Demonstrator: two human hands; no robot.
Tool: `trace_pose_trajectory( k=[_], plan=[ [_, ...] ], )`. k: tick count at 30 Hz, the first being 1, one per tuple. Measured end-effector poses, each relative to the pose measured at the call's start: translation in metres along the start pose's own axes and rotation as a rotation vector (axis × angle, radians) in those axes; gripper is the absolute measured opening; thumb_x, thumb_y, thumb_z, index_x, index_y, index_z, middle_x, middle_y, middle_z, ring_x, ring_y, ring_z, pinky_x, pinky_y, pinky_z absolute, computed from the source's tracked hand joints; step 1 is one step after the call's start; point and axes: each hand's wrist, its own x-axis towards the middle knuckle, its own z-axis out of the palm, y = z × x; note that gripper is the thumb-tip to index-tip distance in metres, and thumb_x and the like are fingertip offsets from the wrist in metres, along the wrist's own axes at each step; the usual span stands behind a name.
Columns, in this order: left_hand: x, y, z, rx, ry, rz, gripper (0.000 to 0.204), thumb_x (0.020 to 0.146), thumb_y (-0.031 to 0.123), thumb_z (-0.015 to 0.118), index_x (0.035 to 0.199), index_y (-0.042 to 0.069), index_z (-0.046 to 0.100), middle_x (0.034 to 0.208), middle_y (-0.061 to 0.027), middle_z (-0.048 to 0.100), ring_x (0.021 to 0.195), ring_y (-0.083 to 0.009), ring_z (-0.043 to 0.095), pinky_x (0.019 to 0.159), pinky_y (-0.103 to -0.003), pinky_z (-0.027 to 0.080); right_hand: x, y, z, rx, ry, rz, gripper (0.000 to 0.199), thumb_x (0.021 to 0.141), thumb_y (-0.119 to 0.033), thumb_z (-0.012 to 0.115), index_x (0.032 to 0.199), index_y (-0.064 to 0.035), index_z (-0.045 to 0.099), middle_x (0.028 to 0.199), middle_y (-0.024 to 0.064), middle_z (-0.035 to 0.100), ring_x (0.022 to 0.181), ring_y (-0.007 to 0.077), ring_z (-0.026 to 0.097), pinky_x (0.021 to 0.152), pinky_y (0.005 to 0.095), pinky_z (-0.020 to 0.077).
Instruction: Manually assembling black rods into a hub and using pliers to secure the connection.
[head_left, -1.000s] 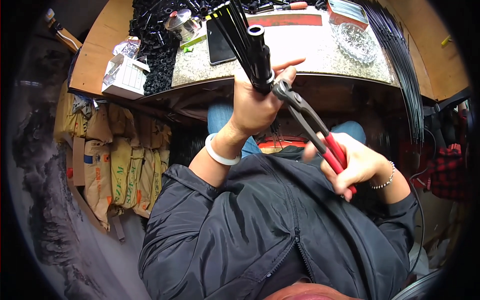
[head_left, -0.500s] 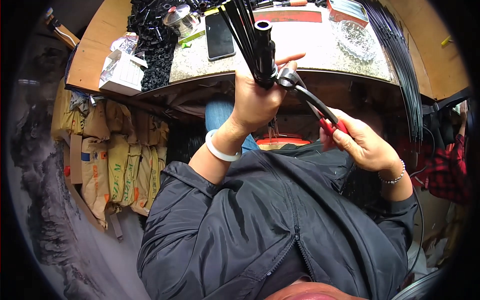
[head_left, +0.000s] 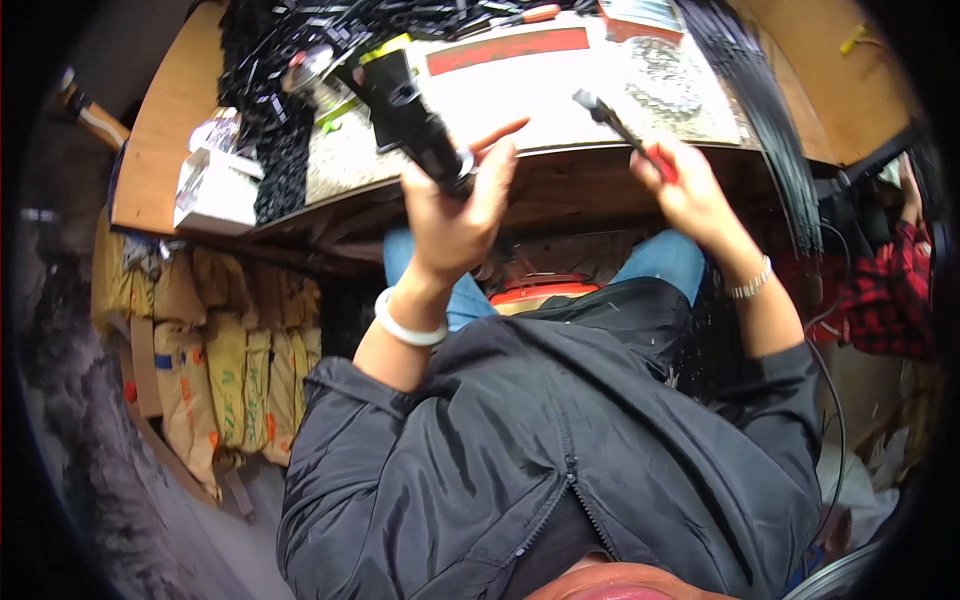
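Bundle up, pliers clear

My left hand [head_left: 455,205] wraps the stiff black rod bundle [head_left: 410,120] near its banded end, index finger out; right hand [head_left: 690,190] clamps the red-handled pliers [head_left: 625,130] apart, right.

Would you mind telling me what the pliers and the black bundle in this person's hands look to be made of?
The pliers, in the right hand: dull grey jaws, probably steel, and red grips with a soft sheen, likely plastic or rubber. The black bundle, in the left hand: thin, smooth, slightly glossy strands, probably plastic ties or cable; the picture leaves that open.
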Motion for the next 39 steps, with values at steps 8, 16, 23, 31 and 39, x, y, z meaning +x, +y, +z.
trace_pose_trajectory(
  k=[8, 16, 23, 31, 39],
  plan=[
    [-0.008, 0.005, -0.001, -0.007, -0.001, -0.077, 0.02, 0.089, 0.006, 0.058, 0.107, -0.002, 0.065, 0.051, 0.0089, 0.042, 0.042, 0.0012, 0.034, 0.04, -0.018, 0.024, 0.091, 0.042, -0.076, -0.831, 0.14, 0.442, 0.03, 0.081, -0.038, 0.063, 0.1, -0.0139, 0.064, 0.095, 0.0142, 0.066, 0.093, 0.0308, 0.062, 0.078, 0.0409, 0.0484],
    [0.0, 0.01, -0.001, -0.002, 0.019, -0.054, 0.02, 0.087, 0.001, 0.056, 0.105, -0.003, 0.065, 0.057, 0.0086, 0.046, 0.047, 0.0017, 0.036, 0.043, -0.018, 0.025, 0.114, 0.051, -0.076, -0.862, 0.056, 0.553, 0.033, 0.074, -0.025, 0.066, 0.1, -0.0063, 0.061, 0.103, 0.016, 0.064, 0.097, 0.0305, 0.062, 0.081, 0.0408, 0.0481],
    [0.003, 0.012, -0.001, -0.008, 0.012, -0.053, 0.018, 0.087, 0.0, 0.057, 0.102, -0.002, 0.066, 0.056, 0.0095, 0.042, 0.049, 0.0009, 0.033, 0.043, -0.019, 0.024, 0.111, 0.057, -0.074, -0.849, 0.106, 0.46, 0.028, 0.082, -0.036, 0.063, 0.094, -0.0111, 0.063, 0.094, 0.014, 0.066, 0.094, 0.0288, 0.063, 0.077, 0.0396, 0.0482],
    [0.001, 0.012, 0.011, -0.004, -0.013, -0.109, 0.016, 0.086, 0.001, 0.059, 0.1, -0.002, 0.067, 0.056, 0.0083, 0.042, 0.05, 0.0001, 0.035, 0.044, -0.02, 0.026, 0.071, -0.025, -0.021, 0.415, 0.251, 0.056, 0.032, 0.091, -0.034, 0.056, 0.074, -0.0073, 0.055, 0.058, -0.003, 0.045, 0.052, 0.0082, 0.041, 0.049, 0.0255, 0.0325],
    [0.002, 0.018, 0.023, -0.05, -0.049, -0.112, 0.015, 0.085, 0.001, 0.061, 0.098, -0.003, 0.066, 0.068, 0.0015, 0.061, 0.058, -0.0024, 0.05, 0.051, -0.018, 0.039, 0.027, -0.089, 0.021, 1.253, -0.037, 0.039, 0.036, 0.095, -0.03, 0.048, 0.067, -0.0094, 0.04, 0.058, -0.0035, 0.031, 0.051, 0.0079, 0.031, 0.052, 0.024, 0.0316]
  ],
)
